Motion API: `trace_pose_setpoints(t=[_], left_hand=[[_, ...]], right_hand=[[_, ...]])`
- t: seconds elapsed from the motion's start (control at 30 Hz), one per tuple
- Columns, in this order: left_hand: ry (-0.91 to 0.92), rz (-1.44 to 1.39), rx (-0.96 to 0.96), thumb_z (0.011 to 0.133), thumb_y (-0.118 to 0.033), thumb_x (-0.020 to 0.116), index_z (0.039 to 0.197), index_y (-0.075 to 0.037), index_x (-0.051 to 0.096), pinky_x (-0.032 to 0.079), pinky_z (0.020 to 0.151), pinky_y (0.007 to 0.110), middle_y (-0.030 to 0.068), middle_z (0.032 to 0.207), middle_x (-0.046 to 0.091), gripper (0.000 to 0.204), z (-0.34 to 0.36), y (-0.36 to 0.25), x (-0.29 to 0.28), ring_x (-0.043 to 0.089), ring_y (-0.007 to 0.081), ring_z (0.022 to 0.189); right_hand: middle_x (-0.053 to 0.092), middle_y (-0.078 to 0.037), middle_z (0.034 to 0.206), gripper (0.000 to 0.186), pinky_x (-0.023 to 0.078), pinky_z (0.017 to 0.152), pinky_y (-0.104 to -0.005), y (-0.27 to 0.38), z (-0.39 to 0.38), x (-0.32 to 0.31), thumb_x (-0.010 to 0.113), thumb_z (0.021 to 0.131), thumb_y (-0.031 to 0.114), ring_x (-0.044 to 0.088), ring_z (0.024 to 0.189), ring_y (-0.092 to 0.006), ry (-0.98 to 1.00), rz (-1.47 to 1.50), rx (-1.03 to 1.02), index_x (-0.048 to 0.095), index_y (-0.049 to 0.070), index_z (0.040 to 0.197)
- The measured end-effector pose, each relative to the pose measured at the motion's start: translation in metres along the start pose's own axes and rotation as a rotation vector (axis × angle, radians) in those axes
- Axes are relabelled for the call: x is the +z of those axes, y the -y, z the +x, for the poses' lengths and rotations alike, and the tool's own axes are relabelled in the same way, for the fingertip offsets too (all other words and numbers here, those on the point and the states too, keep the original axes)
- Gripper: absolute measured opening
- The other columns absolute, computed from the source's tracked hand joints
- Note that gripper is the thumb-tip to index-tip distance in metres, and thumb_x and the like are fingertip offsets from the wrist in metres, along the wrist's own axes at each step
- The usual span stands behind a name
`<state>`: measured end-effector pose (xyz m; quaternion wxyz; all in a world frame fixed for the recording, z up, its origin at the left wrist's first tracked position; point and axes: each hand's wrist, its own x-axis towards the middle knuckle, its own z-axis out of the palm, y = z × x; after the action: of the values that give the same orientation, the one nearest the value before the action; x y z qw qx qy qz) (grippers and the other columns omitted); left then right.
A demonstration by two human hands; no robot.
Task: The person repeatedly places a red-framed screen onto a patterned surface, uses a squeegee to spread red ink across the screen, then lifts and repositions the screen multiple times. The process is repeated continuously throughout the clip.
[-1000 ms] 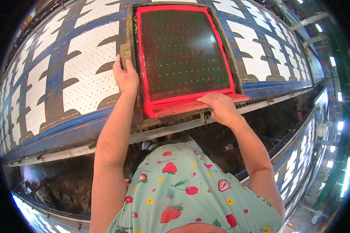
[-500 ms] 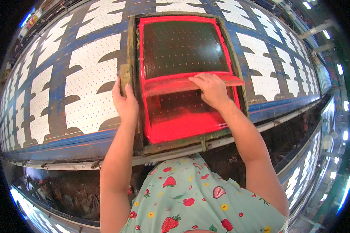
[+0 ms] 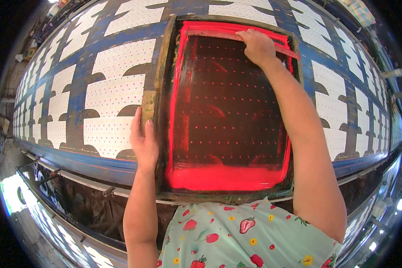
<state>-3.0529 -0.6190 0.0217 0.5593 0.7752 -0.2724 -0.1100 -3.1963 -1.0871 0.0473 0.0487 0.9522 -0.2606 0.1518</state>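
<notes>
- We saw the right hand [image 3: 258, 46] clenched on a red-coated squeegee [image 3: 236, 35], at the far end of the printing screen [image 3: 228, 111].
- The left hand [image 3: 144, 140] lay flat and unclenched on the wooden frame [image 3: 161, 89], left side, pressing it down, grasping nothing.
- The screen sat on a long blue table [image 3: 120, 80] over white dotted fabric pieces [image 3: 109, 134].
- A thick pool of red ink [image 3: 223, 177] lay at the near edge, just above our strawberry-print shirt [image 3: 250, 232].
- Risk, as we judged it: the frame could shift if the flat hand slipped, smearing the dots.
- Also: ink could drip off the near edge onto the shirt if the screen got tilted.
</notes>
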Motion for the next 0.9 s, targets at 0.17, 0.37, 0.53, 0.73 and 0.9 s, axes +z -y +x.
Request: trace_pose_setpoints(t=[0.17, 0.37, 0.53, 0.73, 0.9], left_hand=[[-0.006, -0.12, -0.087, 0.116, -0.006, 0.059, 0.167, 0.008, 0.049, 0.042, 0.128, 0.04, 0.0195, 0.166, 0.059, 0.054, -0.004, -0.004, 0.002, 0.057, 0.0256, 0.151], [-0.017, -0.071, -0.032, 0.116, -0.005, 0.059, 0.168, 0.008, 0.048, 0.043, 0.128, 0.04, 0.0191, 0.166, 0.059, 0.055, -0.004, -0.003, 0.002, 0.057, 0.0253, 0.15], [0.018, -0.007, -0.063, 0.117, -0.008, 0.06, 0.168, 0.007, 0.049, 0.044, 0.127, 0.039, 0.0188, 0.165, 0.059, 0.054, -0.004, -0.008, -0.003, 0.058, 0.0242, 0.149], [-0.004, -0.084, -0.012, 0.116, -0.011, 0.061, 0.165, 0.007, 0.053, 0.045, 0.126, 0.041, 0.0209, 0.162, 0.062, 0.053, 0.001, 0.0, 0.001, 0.06, 0.0271, 0.147], [-0.007, -0.125, 0.014, 0.116, -0.015, 0.064, 0.162, 0.006, 0.056, 0.047, 0.124, 0.04, 0.0234, 0.159, 0.064, 0.051, -0.001, 0.006, 0.001, 0.063, 0.0279, 0.145]], right_hand=[[0.083, -0.013, 0.127, 0.049, 0.063, 0.102, -0.0544, -0.029, 0.044, -0.009, 0.065, 0.095, 0.009, 0.079, 0.119, -0.0358, 0.037, 0.035, -0.007, 0.08, 0.025, 0.139], [0.084, -0.016, 0.121, 0.048, 0.063, 0.101, -0.0557, -0.04, 0.055, 0.001, 0.067, 0.096, 0.011, 0.08, 0.115, -0.0383, 0.059, 0.01, -0.025, 0.08, 0.026, 0.14], [0.083, -0.019, 0.121, 0.048, 0.063, 0.102, -0.0571, -0.042, 0.062, -0.006, 0.066, 0.094, 0.012, 0.079, 0.116, -0.0405, 0.183, 0.01, -0.021, 0.08, 0.023, 0.138], [0.083, -0.018, 0.122, 0.042, 0.062, 0.104, -0.0576, -0.007, 0.024, -0.045, 0.065, 0.092, 0.013, 0.078, 0.118, -0.0407, 0.329, 0.076, -0.059, 0.08, 0.018, 0.131], [0.084, -0.017, 0.117, 0.035, 0.064, 0.099, -0.0562, 0.053, -0.071, -0.082, 0.066, 0.092, 0.014, 0.079, 0.116, -0.0392, 0.364, 0.092, -0.065, 0.082, 0.016, 0.122]])
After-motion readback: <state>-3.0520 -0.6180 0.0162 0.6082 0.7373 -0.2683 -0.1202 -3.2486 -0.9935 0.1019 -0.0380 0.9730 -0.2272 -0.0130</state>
